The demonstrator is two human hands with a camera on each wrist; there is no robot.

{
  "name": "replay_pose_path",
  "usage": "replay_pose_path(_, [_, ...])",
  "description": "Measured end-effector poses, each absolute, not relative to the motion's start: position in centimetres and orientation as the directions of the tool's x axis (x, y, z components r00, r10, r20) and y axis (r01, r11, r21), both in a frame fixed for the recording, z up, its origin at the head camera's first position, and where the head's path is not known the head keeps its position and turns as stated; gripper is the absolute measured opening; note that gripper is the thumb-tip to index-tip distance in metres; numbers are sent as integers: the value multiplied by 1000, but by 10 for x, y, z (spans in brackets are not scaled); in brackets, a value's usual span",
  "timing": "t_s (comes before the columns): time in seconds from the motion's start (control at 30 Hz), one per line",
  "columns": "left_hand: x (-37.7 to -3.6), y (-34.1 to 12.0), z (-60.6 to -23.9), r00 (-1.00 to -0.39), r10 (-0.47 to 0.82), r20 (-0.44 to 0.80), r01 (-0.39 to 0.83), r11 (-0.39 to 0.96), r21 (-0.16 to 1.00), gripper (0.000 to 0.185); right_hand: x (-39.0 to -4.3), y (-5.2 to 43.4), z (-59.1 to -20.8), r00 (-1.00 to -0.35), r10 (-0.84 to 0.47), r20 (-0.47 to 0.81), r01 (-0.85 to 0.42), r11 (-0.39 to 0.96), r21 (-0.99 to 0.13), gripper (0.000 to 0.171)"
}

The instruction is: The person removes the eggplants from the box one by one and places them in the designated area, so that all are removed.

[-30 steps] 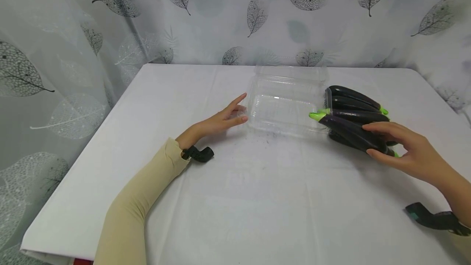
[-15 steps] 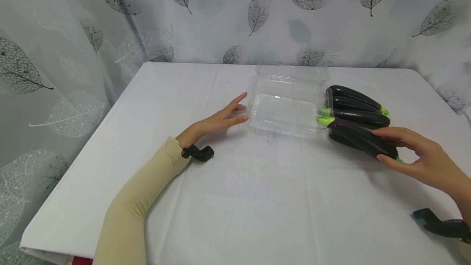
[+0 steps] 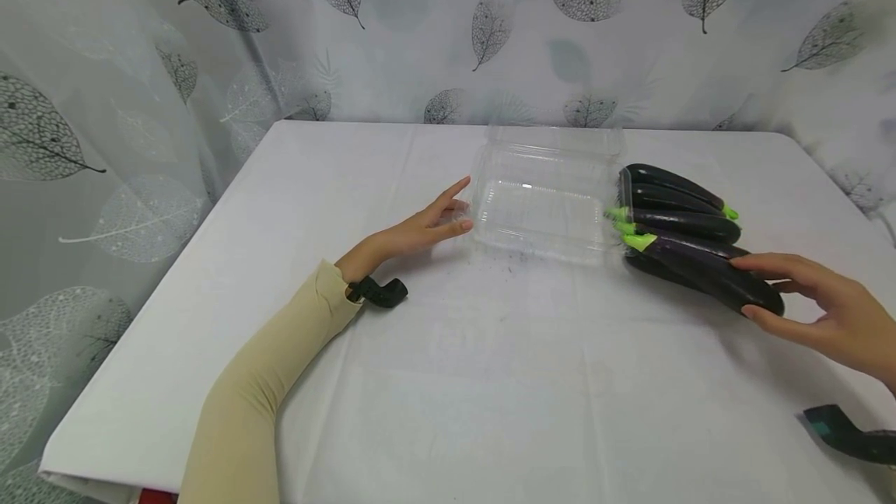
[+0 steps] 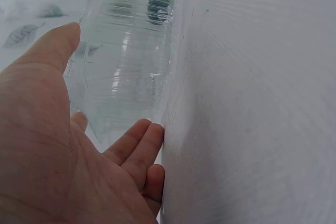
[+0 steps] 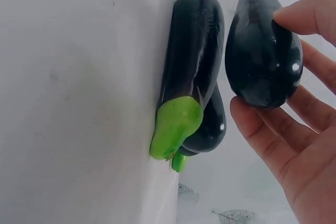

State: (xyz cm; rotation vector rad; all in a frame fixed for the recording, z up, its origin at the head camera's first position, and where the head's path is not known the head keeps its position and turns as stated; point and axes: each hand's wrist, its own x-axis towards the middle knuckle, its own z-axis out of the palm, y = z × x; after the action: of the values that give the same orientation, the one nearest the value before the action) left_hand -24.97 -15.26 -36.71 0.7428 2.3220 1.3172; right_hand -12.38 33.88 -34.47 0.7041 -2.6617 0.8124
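Note:
In the head view, my right hand [image 3: 826,313] pinches the rounded end of a dark purple eggplant [image 3: 707,274] between thumb and fingers. That eggplant's green cap points left, toward the clear plastic container [image 3: 546,216]. The right wrist view shows the held eggplant [image 5: 262,56] raised off the table, beside another eggplant [image 5: 194,45] lying with its green cap toward the camera. With its fingers spread and fairly straight, my left hand [image 3: 420,230] rests at the container's left side. From the left wrist, the container wall [image 4: 121,77] appears against the fingertips.
Several eggplants [image 3: 672,197] lie in a row against the container's right side. The container's lid [image 3: 553,138] is folded back at the rear. A white cloth covers the table [image 3: 476,395], and a leaf-patterned curtain [image 3: 420,29] hangs behind it.
My right hand has moved to the right and toward the front edge, carrying the eggplant away from the container. My left hand has stayed in place.

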Motion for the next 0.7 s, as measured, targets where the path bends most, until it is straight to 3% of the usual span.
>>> replay_pose_path(0.4, [-250,-154,-369,-796,602,-63,257,431,865,78,-115,345,-351,-865,-351,359,-496,706,-505,74])
replay_pose_path(0.7, [-248,-152,-367,-801,594,-78,248,446,860,77,-111,348,-352,-829,-421,367,-553,710,-436,72])
